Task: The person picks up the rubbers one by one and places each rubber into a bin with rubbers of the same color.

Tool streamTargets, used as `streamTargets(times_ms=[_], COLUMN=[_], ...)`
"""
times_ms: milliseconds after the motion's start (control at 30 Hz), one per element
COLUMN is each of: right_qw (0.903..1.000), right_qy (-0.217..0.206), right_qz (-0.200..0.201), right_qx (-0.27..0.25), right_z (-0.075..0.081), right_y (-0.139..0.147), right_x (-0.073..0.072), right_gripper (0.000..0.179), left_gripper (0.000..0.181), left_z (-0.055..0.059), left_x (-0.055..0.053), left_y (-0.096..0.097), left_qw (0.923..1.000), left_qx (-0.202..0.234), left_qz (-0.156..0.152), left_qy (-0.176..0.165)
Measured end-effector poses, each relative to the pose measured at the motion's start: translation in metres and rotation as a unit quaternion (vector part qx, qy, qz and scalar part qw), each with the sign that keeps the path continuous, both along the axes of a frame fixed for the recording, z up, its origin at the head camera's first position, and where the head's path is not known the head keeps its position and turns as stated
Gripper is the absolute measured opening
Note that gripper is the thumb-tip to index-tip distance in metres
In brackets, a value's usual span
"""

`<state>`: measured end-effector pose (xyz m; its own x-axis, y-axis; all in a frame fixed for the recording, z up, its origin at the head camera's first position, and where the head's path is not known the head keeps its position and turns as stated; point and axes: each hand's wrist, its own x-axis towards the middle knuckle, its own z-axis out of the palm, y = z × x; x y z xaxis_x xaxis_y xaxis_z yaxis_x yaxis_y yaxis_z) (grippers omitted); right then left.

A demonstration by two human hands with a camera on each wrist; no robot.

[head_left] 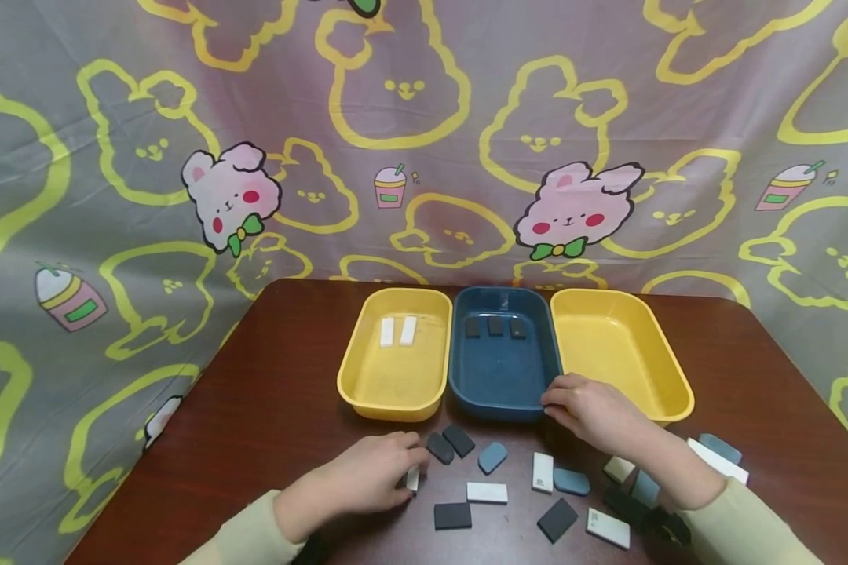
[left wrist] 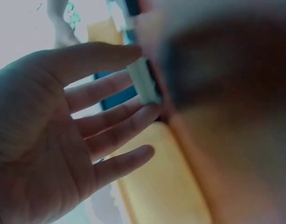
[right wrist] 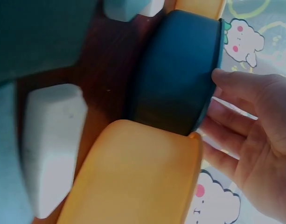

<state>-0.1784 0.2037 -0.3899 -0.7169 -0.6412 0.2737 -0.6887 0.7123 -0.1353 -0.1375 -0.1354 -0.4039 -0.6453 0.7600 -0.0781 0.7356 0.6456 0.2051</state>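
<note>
Near the front of the left yellow tray, my left hand (head_left: 367, 475) pinches a white rectangular block (left wrist: 143, 83) between thumb and fingertips. Two dark blocks (head_left: 449, 443) lie just right of that hand. My right hand (head_left: 604, 416) grips the rim of the blue tray (head_left: 505, 410) at its front right corner, thumb on the near side in the right wrist view and the other fingers partly hidden behind the rim. Three dark blocks (head_left: 495, 326) stand in a row inside the blue tray. Two white blocks (head_left: 407, 331) lie side by side in the left yellow tray (head_left: 396, 408).
Another yellow tray (head_left: 618, 345) sits to the right of the blue one. White, dark and blue-grey blocks are scattered along the table's front, among them a white block (head_left: 487, 493) and a blue-grey one (head_left: 492, 457). A patterned cloth (head_left: 452, 141) hangs behind the table (head_left: 283, 377).
</note>
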Motion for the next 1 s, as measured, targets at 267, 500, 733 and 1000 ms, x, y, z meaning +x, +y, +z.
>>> streamTargets(times_ms=[267,500,733,1000], right_qw=[0.9987,0.9988,0.9990,0.9947], right_qy=[-0.039,-0.037,-0.040,-0.039], right_qz=[-0.029,-0.029,0.014,0.088], right_qx=[0.017,0.016,0.012,0.037], right_z=[0.008,0.021,0.021,0.008], right_y=[-0.009,-0.034,-0.065,-0.093], right_x=[0.000,-0.001,-0.006,-0.008], right_gripper=[0.015,0.029,0.047,0.061], left_gripper=[0.022,0.022,0.028,0.024], left_z=[0.029,0.059,0.079,0.080], left_x=[-0.003,-0.015,-0.051,-0.117], left_y=[-0.024,-0.039,-0.038,-0.022], left_qw=[0.9969,0.9922,0.9897,0.9951], left_qx=[0.038,0.084,0.073,0.032], left_qz=[0.033,0.077,0.119,0.092], left_qy=[-0.059,-0.052,-0.030,0.010])
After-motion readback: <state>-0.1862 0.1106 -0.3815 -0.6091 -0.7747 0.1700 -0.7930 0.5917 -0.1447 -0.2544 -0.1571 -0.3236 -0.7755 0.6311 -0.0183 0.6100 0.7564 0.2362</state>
